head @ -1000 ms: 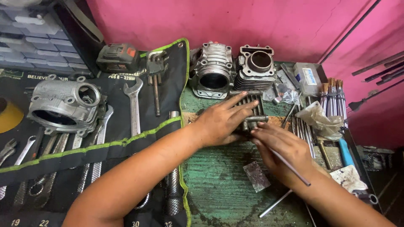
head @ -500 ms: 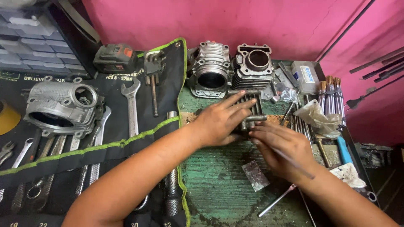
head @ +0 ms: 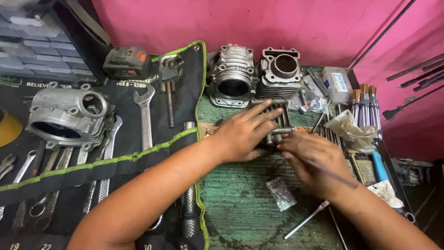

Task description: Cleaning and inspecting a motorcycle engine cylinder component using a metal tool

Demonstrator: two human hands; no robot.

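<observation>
Head cam: the left hand (head: 245, 132) lies flat, fingers spread, pressing a row of metal rods (head: 279, 121) on the green bench (head: 240, 203), just in front of two engine cylinders (head: 252, 76). The right hand (head: 314, 159) pinches one rod's end. A wrench roll (head: 115, 157) lies left.

Two finned engine cylinders (head: 231, 76) (head: 282, 69) stand just beyond the hand; a grey cylinder head (head: 67, 115) lies well to its left on a black tool roll (head: 115, 171). An open-end wrench (head: 144, 115) rests between them, brushes (head: 365, 104) stand to the right.
</observation>
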